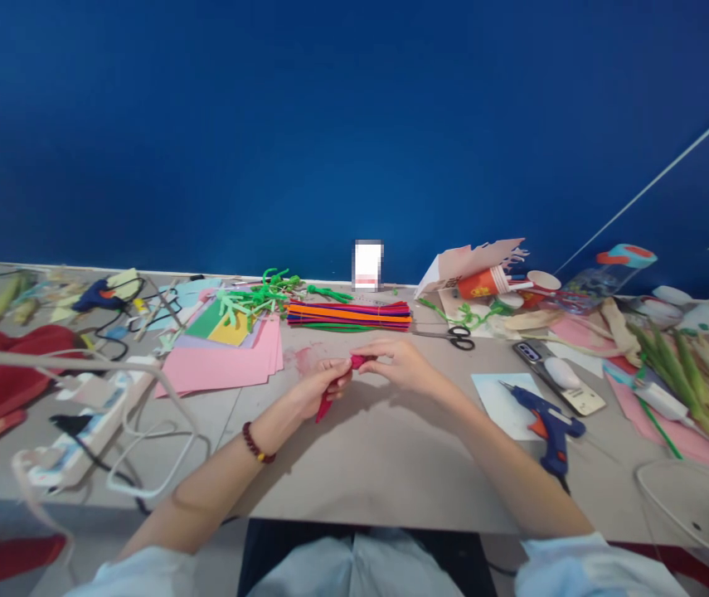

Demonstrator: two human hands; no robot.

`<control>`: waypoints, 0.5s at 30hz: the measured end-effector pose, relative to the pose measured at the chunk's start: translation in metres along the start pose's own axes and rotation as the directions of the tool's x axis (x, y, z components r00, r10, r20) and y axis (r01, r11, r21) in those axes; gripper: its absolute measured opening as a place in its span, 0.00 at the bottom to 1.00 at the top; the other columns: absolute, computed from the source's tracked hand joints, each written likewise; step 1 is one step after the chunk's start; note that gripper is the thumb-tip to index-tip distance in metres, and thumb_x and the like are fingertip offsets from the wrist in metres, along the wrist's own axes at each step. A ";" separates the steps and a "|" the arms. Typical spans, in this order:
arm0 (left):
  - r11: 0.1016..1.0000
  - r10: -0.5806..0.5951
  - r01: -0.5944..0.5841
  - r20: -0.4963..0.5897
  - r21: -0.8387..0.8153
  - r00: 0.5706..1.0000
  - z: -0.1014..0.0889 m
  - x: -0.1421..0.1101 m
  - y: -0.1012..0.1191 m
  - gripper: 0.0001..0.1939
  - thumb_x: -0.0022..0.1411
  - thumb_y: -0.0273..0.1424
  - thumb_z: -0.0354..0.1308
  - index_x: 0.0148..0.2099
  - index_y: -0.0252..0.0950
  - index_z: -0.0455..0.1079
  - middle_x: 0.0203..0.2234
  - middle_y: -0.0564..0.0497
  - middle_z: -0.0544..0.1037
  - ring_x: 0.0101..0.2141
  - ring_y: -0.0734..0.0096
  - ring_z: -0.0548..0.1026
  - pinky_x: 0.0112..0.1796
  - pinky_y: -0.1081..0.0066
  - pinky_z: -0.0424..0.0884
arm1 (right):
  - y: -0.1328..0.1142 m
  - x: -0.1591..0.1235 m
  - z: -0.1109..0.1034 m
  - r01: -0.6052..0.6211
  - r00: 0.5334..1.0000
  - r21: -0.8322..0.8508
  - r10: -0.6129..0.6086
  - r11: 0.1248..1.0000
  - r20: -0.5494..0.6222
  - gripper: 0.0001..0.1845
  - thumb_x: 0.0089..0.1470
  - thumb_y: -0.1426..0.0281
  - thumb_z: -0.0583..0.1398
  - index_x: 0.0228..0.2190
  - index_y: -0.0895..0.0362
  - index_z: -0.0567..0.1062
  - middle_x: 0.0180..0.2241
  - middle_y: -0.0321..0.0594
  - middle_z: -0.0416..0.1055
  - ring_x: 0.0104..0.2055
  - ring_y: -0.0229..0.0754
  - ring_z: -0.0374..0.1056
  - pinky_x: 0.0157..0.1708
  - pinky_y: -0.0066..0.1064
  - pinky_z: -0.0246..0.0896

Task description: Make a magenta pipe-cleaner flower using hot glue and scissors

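above a grey table point(404, 473), left fingers point(339, 378) and right fingers point(381, 351) tight on a crimson piece point(359, 361)

Appears as a small deep-pink piece point(359, 362), bunched into a rounded knob at the top and trailing a narrow strip, tapering to a point at the lower end. Sits above the worktop point(379, 464), pinched at the knob between left hand point(333, 379) and right hand point(396, 362), slanting down and leftward below. Passes partly out of sight behind the left hand, too covered to tell whether joined throughout.
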State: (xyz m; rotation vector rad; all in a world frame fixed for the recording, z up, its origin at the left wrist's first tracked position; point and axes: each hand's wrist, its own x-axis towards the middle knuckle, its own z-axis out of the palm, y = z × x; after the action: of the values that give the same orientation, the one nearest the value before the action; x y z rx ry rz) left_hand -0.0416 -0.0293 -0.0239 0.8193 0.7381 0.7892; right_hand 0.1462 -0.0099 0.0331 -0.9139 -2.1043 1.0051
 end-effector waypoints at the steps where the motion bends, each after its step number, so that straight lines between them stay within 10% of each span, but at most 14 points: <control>1: 1.000 -0.002 0.003 0.009 -0.012 1.000 0.000 0.000 -0.001 0.18 0.53 0.42 0.62 0.28 0.31 0.65 0.13 0.61 0.54 0.14 0.85 0.47 0.15 0.80 0.43 | -0.001 0.000 -0.003 -0.017 0.999 0.022 0.016 1.000 0.032 0.09 0.51 0.69 0.61 0.36 0.54 0.80 0.39 0.41 0.77 0.42 0.44 0.71 0.44 0.34 0.64; 15: 0.998 -0.040 0.040 -0.002 -0.057 0.999 0.008 -0.002 -0.001 0.16 0.51 0.39 0.64 0.33 0.29 0.69 0.11 0.64 0.49 0.14 0.86 0.43 0.16 0.79 0.39 | 0.007 0.003 0.005 -0.013 0.999 0.175 0.019 0.984 -0.033 0.06 0.48 0.68 0.63 0.25 0.57 0.80 0.27 0.40 0.77 0.31 0.40 0.71 0.35 0.30 0.64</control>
State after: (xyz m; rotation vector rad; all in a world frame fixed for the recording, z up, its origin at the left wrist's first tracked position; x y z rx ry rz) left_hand -0.0362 -0.0342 -0.0200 0.7500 0.7293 0.7726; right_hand 0.1431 -0.0063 0.0256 -0.8549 -1.9478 1.1539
